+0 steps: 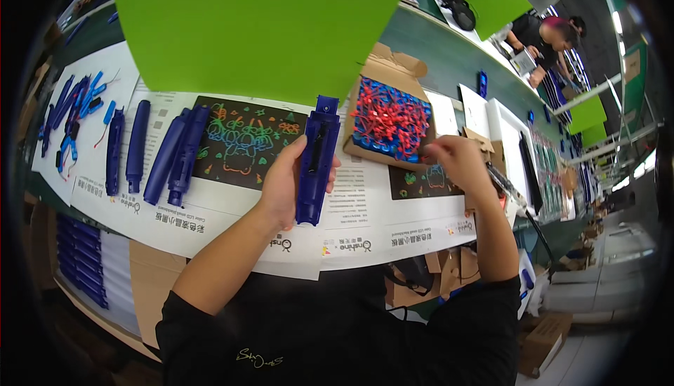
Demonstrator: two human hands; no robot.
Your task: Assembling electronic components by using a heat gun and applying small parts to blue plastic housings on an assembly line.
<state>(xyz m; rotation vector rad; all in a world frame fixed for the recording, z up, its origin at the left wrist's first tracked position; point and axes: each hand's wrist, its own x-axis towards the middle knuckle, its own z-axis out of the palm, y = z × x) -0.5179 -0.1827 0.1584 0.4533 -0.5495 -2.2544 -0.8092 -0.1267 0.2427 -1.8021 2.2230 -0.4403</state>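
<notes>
My left hand (282, 188) grips a long dark blue plastic casing (314, 175), its hollow inner side facing up and its narrow end pointing away from me. My right hand (455, 165) is at the near right corner of an open cardboard box (375, 149), its fingers drawn together; what they hold, if anything, I cannot make out. Small parts with red and blue wires (392, 118) fill that box. To the left, several more blue casings (163, 154) lie side by side on the printed paper sheets (232, 228) covering the table.
A tall green panel (260, 28) stands behind the work area. Blue cylindrical parts with wires (77, 116) are heaped at far left. Stacked casings (81, 263) fill a carton below left. A soldering-iron-like tool (507, 188) sits right of my right hand. A co-worker (544, 38) sits far right.
</notes>
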